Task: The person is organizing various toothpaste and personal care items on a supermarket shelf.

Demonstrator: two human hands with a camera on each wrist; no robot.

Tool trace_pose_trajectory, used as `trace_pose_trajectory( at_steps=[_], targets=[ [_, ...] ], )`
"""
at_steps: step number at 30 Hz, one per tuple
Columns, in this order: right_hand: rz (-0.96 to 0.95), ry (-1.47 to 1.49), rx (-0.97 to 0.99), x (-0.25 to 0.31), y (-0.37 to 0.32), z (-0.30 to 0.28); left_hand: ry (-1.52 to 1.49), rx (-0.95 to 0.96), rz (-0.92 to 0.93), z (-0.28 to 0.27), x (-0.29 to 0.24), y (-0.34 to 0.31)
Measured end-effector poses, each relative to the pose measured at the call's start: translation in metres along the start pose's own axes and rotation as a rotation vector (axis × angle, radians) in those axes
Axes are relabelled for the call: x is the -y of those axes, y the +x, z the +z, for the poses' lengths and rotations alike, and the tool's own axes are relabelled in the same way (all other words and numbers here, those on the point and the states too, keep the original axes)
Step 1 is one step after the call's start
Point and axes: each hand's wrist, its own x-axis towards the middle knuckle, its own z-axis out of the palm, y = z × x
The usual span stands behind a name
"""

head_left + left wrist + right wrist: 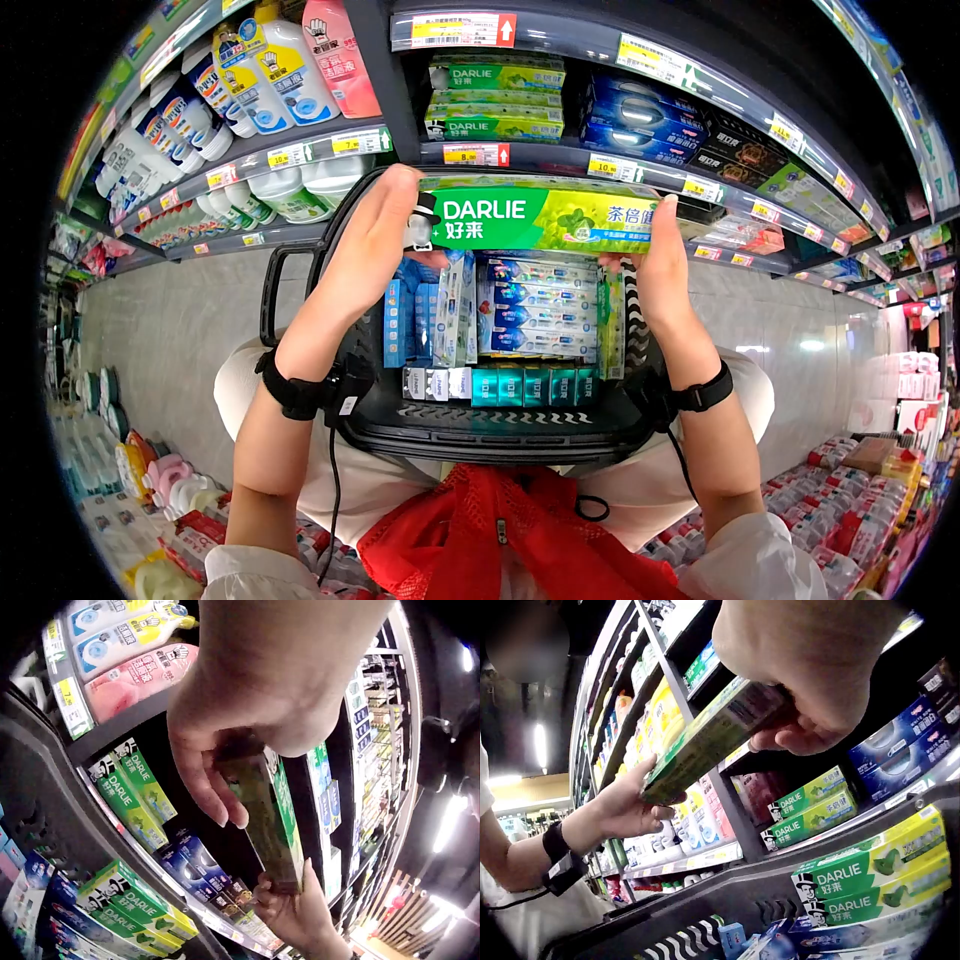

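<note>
- The left hand (376, 232) grips one end of the green DARLIE box (535, 222).
- The right hand (661, 258) grips the other end, fingers curled.
- The box is held above the black basket (475, 443), which contains many smaller-looking packages (540, 308).
- Similar boxes (500, 118) stand on the shelf.

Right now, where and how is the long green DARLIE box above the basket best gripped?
Likely by both short ends, the left hand from the left, the right hand from the right. The DARLIE box is long and narrow, lying crosswise above the basket, its ends facing outward.
</note>
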Motion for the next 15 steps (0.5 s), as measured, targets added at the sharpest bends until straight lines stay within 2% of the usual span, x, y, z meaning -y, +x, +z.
trace_pose_trajectory(
  at_steps=[1,3,5,6,7,8,9,11,12,14,15],
  targets=[
    [-0.055,-0.036,0.004,-0.001,0.001,0.001,-0.108,-0.031,-0.036,0.002,-0.004,-0.001],
    [-0.044,-0.043,0.081,-0.003,0.003,-0.002,-0.088,-0.042,0.017,-0.001,-0.008,0.001],
    [-0.408,-0.377,-0.06,-0.011,0.009,0.004,-0.071,-0.053,0.073,-0.004,-0.01,0.002],
    [-0.426,-0.544,-0.08,-0.009,0.007,0.002,0.094,0.008,0.156,-0.006,-0.011,0.003],
    [-0.543,-0.64,-0.139,-0.009,0.007,0.007,0.259,0.069,0.239,-0.007,-0.012,0.003],
    [-0.577,-0.795,-0.081,-0.007,0.003,0.011,0.479,0.108,0.322,-0.007,-0.016,0.001],
    [-0.608,-0.951,-0.02,-0.003,-0.001,0.019,0.465,0.137,0.31,-0.005,-0.013,0.001],
    [-0.666,-1.044,0.019,-0.008,-0.006,0.032,0.267,0.227,0.198,-0.001,-0.014,0.001],
    [-0.661,-1.016,-0.007,-0.014,-0.005,0.035,0.264,0.224,0.202,-0.002,-0.016,0.0],
    [-0.66,-0.995,-0.035,-0.015,-0.002,0.04,0.377,0.274,0.379,-0.007,-0.022,0.001],
    [-0.642,-0.963,-0.083,-0.009,-0.001,0.042,0.371,0.27,0.385,-0.011,-0.023,0.002]
  ],
)
